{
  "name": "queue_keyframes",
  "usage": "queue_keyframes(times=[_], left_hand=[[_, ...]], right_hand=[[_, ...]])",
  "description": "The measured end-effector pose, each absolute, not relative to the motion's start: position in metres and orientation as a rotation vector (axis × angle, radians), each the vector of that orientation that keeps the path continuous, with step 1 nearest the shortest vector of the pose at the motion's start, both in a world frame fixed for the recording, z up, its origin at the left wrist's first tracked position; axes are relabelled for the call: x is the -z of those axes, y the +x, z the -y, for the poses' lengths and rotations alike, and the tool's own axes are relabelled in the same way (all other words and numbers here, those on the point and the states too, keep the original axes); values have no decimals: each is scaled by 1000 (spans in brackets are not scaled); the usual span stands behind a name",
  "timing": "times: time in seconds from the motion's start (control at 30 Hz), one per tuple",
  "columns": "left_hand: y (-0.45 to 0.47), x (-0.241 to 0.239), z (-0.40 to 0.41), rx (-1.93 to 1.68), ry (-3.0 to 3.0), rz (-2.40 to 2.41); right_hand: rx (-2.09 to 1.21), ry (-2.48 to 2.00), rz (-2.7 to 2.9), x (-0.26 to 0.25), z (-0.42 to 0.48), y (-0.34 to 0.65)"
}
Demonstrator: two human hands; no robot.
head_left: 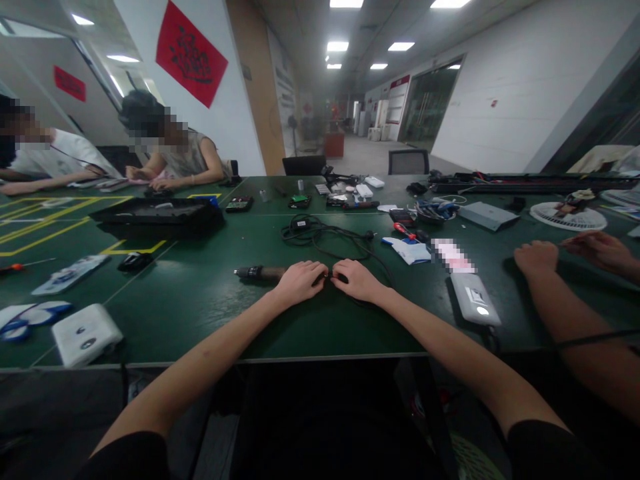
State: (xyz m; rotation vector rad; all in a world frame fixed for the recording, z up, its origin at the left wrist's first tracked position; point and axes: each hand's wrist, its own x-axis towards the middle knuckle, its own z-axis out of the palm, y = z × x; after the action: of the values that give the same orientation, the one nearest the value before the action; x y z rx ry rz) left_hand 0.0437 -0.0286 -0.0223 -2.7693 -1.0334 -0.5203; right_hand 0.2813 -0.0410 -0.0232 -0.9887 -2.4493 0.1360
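Observation:
My left hand [301,281] is closed around the rear of a long tool with a metal tip pointing left, which looks like an electric screwdriver [261,273]. Close by on the right, my right hand [357,280] has its fingers pinched at the tool's tail end, on what looks like the end of a black cord [386,267]. A narrow gap separates the fingertips of both hands, and the small part there is mostly hidden. Just behind them lies a loose coil of black cable [320,233] with a white label.
A black tray [160,215] stands left. White devices [86,333] [474,299] lie on both sides. Behind are small electronic parts, a bowl of blue pieces [436,210] and a red-handled tool [404,230]. Another person's hands [537,259] are at right; two people sit at far left.

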Motion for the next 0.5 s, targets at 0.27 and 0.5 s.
queue_keyframes(times=[0.27, 0.5], left_hand=[[43, 22, 29, 501, -2773, 1031], [42, 22, 29, 507, -2769, 1054]], right_hand=[[-125, -997, 2445, 27, 39, 281], [-127, -1006, 2444, 25, 40, 281]])
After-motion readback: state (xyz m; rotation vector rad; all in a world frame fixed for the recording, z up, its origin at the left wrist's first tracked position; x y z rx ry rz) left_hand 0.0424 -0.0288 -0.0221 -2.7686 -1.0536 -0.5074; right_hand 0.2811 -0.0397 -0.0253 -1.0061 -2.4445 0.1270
